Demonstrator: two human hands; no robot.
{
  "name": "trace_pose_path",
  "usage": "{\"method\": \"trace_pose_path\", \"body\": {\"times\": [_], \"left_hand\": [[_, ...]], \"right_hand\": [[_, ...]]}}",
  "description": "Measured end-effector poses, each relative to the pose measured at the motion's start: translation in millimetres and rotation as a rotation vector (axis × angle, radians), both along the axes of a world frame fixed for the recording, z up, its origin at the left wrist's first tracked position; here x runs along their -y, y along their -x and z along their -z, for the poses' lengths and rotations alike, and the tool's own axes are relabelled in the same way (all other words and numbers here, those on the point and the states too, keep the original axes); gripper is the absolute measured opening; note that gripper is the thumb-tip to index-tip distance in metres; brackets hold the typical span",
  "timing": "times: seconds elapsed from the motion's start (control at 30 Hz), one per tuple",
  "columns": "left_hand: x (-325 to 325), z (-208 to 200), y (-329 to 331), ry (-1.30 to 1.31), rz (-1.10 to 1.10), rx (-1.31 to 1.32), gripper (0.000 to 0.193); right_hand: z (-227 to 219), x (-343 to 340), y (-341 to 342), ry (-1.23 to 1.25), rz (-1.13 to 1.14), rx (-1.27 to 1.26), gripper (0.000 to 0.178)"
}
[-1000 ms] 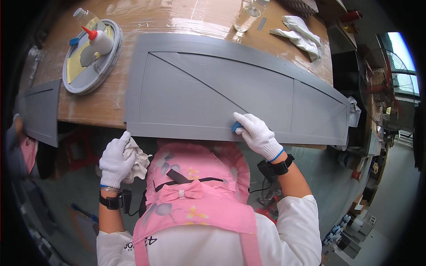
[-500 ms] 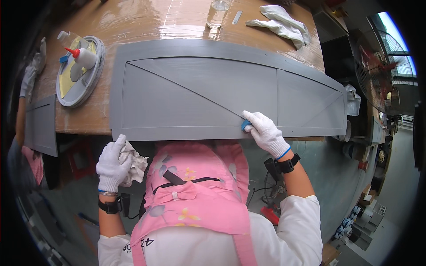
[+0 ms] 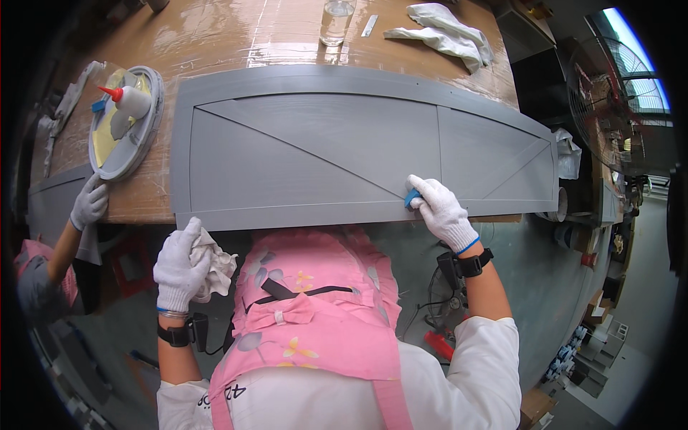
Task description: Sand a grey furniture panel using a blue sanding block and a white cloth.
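Note:
A long grey panel (image 3: pixel 322 143) with raised frame strips and diagonal grooves lies across the near side of the table. My right hand (image 3: pixel 441 213), in a white knit glove, pinches a small blue piece (image 3: pixel 412 198) against the panel, near the lower end of the long diagonal groove. Whether that piece is a sponge or a scraper I cannot make out. At the panel's near left corner, my left hand (image 3: pixel 178 265), also gloved, grips a crumpled whitish cloth (image 3: pixel 212 266). Its fingertips reach the panel's edge.
Left of the panel, a round lid (image 3: pixel 155 118) carries yellow paste and a white bottle (image 3: pixel 133 102) with a red tip. A co-worker's gloved hand (image 3: pixel 89 203) touches its near rim. Toward the back are a glass of water (image 3: pixel 335 23), a small metal strip (image 3: pixel 370 26) and a white cloth (image 3: pixel 451 36).
My right hand has moved a little to the right along the panel with the blue piece. My left hand stays almost in place. The co-worker's hand has come to the lid's near rim.

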State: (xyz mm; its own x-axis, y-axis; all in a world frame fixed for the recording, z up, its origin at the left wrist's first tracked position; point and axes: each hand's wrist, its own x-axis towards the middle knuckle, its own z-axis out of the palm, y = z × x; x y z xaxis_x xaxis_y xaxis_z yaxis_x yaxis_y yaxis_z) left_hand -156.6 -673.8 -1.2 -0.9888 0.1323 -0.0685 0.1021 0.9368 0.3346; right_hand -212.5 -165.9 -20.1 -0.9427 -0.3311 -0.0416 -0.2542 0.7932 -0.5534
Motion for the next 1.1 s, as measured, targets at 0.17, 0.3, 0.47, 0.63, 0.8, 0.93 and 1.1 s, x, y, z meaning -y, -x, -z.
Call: {"method": "trace_pose_path", "body": {"times": [0.17,0.3,0.47,0.63,0.8,0.93,1.1], "left_hand": [[11.9,5.7,-5.5,-0.073,-0.033,0.015,0.062],[35.6,20.7,-16.0,-0.250,-0.122,-0.150,0.053],[89.8,52.2,2.9,-0.253,-0.325,-0.107,0.032],[17.1,88.1,22.9,0.171,-0.218,-0.234,0.035],[-198.4,75.8,13.1,-0.151,0.339,-0.308,0.029],[-232.4,65.4,17.9,-0.336,0.473,-0.346,0.031],[-165.7,69.5,4.8,-0.323,0.164,-0.292,0.036]], "right_hand": [[5.4,41.4,-3.8,0.108,-0.021,0.007,0.039],[12.3,58.8,-9.5,0.346,0.150,-0.011,0.040],[30.6,-23.1,-14.6,0.856,0.660,0.150,0.042],[75.9,-82.0,-38.3,1.483,0.809,0.169,0.041],[71.4,-95.8,-44.2,1.663,0.626,0.197,0.041],[63.0,-107.5,-45.4,1.825,0.496,0.305,0.041],[63.6,-115.3,-51.7,1.950,0.468,0.329,0.044]]}}
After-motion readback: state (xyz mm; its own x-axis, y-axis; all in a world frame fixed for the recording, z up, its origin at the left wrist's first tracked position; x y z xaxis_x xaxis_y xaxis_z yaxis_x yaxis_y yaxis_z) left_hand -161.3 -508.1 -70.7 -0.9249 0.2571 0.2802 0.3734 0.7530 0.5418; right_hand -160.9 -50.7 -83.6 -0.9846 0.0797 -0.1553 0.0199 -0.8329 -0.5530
